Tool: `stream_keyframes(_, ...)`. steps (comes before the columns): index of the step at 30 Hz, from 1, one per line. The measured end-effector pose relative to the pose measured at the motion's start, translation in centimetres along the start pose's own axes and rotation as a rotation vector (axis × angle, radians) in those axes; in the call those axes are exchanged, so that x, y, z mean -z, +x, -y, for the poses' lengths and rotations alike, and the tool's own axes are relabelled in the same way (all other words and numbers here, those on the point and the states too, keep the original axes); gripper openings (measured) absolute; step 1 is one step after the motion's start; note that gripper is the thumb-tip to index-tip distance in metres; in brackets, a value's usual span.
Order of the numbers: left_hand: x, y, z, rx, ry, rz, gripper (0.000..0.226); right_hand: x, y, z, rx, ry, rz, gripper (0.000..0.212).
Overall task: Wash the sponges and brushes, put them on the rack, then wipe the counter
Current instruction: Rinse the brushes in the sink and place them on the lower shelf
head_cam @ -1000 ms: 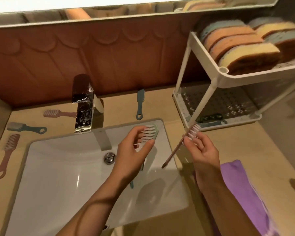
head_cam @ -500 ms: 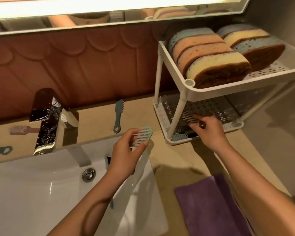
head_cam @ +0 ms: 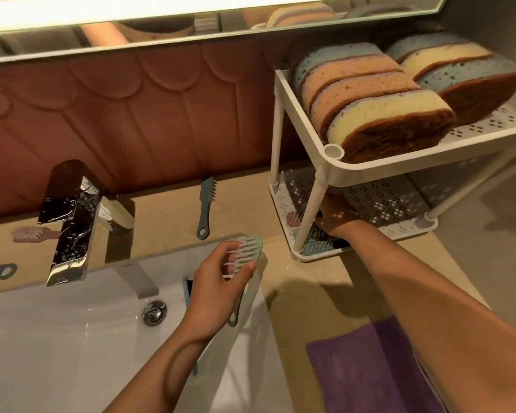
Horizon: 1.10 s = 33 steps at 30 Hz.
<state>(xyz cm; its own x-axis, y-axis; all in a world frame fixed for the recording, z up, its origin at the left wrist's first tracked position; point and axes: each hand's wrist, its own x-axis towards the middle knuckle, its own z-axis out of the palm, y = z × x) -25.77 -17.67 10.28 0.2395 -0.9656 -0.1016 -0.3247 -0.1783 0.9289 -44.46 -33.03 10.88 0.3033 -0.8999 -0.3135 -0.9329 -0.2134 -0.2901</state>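
Note:
My left hand grips a light green brush, bristles up, over the right rim of the white sink. My right hand reaches into the lower shelf of the white rack and holds a pink brush by its handle. The brush head shows left of the rack leg, which partly hides my fingers. Other brushes lie at that shelf's front. Several sponges stand on edge on the top shelf.
A teal brush lies on the counter behind the sink, a pink brush behind the chrome faucet, a teal handle at far left. Another teal brush lies in the basin. A purple cloth is near right.
My right hand carried the pink brush from above the sink's edge into the rack's lower shelf and lowered it there. My left hand stayed over the sink with the green brush.

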Motion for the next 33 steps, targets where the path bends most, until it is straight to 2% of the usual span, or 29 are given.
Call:
stream_keyframes(7, -0.2, -0.1, -1.0, -0.005, -0.013, -0.018, 0.023, -2.0, 0.4, -1.9, -0.019, 0.034, 0.006, 0.035)
stream_keyframes(10, -0.1, -0.5, -1.9, 0.007, -0.030, -0.016, 0.025, -2.3, -0.7, -2.5, 0.016, 0.119, -0.090, 0.034)
stream_keyframes(15, -0.1, -1.7, -3.9, 0.034, -0.130, 0.085, 0.048, -1.7, -5.4, -1.8, 0.014, 0.354, -0.162, 0.034)
stream_keyframes(18, -0.7, -2.5, -5.3, 0.064, -0.212, 0.113, 0.033, -1.4, -9.4, -0.5, 0.072, 0.471, -0.173, 0.029)
stream_keyframes(20, -1.3, -2.9, -5.7, 0.081, -0.244, 0.065, 0.018, -1.2, -11.8, 0.7, 0.116, 0.555, -0.185, 0.027)
stream_keyframes(23, -2.3, -3.6, -6.3, 0.066, -0.246, -0.025, 0.016, -0.6, -15.2, 2.5, 0.148, 0.656, -0.207, 0.029)
stream_keyframes(28, -4.2, -4.0, -7.3, 0.172, -0.364, -0.095, 0.022, -0.6, -17.8, 3.8, 0.160, 0.505, -0.284, 0.049)
stream_keyframes(30, -5.0, -4.0, -7.6, 0.235, -0.457, -0.088, 0.023, -1.0, -17.5, 3.7, 0.136, 0.509, -0.339, 0.049)
stream_keyframes(33, -5.9, -3.7, -8.0, 0.271, -0.472, -0.054, 0.022, -1.6, -16.7, 2.6, 0.109, 0.454, -0.420, 0.044)
